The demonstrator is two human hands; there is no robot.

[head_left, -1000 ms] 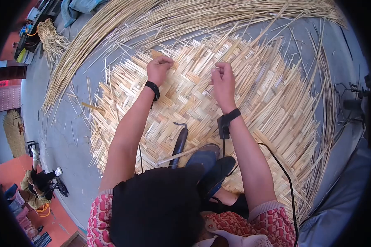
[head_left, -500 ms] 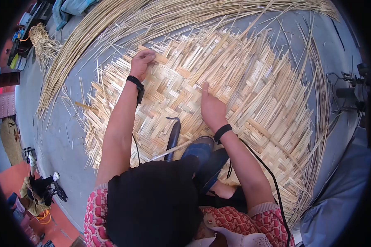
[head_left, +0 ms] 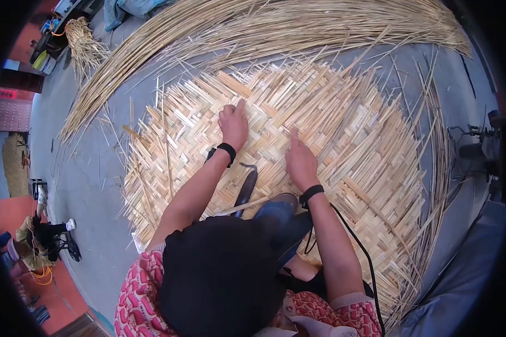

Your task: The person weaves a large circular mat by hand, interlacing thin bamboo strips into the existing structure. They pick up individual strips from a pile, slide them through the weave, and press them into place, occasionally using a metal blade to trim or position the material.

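A large woven mat of pale split reed strips point(head_left: 199, 147) lies on the floor, its long loose strip ends spread around the edges. My left hand point(head_left: 234, 126) is on the mat left of centre, forefinger stretched out against the weave and the other fingers curled. To its right, my right hand point(head_left: 302, 163) touches the strips with its extended forefinger. I see nothing held in either hand. Between my wrists and my shoe lies a dark-handled tool with a thin hooked tip point(head_left: 245, 190). A wide loose strip point(head_left: 234, 84) rests beyond my left hand.
A long heap of reeds point(head_left: 275, 28) curves across the far side. A tied bundle point(head_left: 81, 45) stands at the far left. My shoe point(head_left: 281, 205) is on the mat. Another person point(head_left: 45, 241) sits at the left. A black cable point(head_left: 361, 244) runs past my right arm.
My left hand has left the wide strip near the far edge and come closer to my right hand. The right forefinger stays on nearly the same spot. The camera view has shifted slightly.
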